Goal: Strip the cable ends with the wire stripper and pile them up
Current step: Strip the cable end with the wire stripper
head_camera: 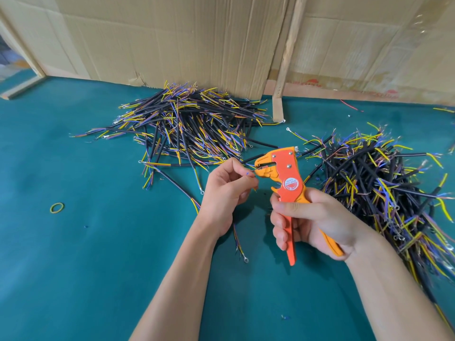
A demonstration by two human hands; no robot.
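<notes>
Hands meet over the middle of the green worktop [98,242]. We grip the orange stripper [286,183] in our right hand [312,217], fingers curled round both handles, its head pointing left. Our left hand [226,190] pinches a thin wire end between thumb and forefinger and feeds it into the stripper's mouth; that wire belongs to a black cable [248,159] that runs up and left of the tool. Whether the blades have closed on the wire we cannot tell.

One pile [187,119] of black cables with yellow, blue and brown ends lies toward the far edge, against a cardboard wall [172,38]. A second pile [384,188] lies along the right edge, just beside the right hand. A few loose cables lie between the far pile and our left wrist. A yellow rubber band [57,207] lies near the left edge.
</notes>
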